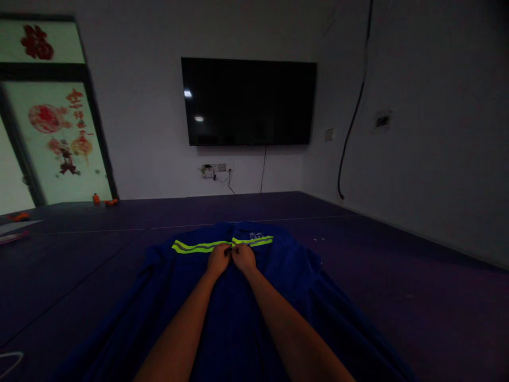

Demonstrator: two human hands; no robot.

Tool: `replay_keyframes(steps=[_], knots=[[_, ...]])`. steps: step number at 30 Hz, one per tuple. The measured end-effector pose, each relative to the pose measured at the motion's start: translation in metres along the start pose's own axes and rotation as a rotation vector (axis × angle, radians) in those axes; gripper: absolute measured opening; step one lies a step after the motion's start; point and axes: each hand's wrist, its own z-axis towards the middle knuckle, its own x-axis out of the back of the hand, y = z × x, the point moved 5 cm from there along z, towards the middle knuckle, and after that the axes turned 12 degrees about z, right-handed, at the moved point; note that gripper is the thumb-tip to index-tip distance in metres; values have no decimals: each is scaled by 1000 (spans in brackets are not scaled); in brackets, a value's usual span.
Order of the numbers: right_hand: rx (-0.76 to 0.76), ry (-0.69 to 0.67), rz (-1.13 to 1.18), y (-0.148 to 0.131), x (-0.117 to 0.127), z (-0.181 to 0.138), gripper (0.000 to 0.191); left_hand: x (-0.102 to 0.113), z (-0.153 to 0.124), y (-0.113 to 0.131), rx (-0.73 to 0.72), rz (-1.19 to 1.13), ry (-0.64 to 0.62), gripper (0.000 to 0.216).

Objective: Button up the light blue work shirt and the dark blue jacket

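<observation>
A blue work jacket [278, 265] lies spread on the dark purple surface, its collar end away from me and its sleeves out to both sides. A yellow-green reflective stripe [194, 247] crosses its chest, with small white print above it on the right. At the front opening, level with the stripe, my left hand [218, 258] is closed on the jacket's edge. Right beside it, my right hand [244, 257] pinches the other edge. Small dark bits show between the fingertips; what they are is too dim to make out.
A large purple table or platform top [397, 281] runs to the walls. Small orange objects [96, 199] stand at its far left edge. A television [250, 101] hangs on the back wall above sockets [221, 167]. A black cable [353, 124] hangs down the right wall.
</observation>
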Motion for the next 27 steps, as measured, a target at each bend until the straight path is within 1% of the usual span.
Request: replay_keyframes(steps=[9, 18, 27], knots=[[16, 1, 9, 1, -1, 1, 24, 0, 1, 0, 7, 13, -13, 27], [19, 2, -10, 0, 1, -1, 24, 8, -3, 8, 37, 41, -30, 17], [6, 20, -51, -4, 2, -4, 26, 12, -5, 14, 62, 77, -38, 18]])
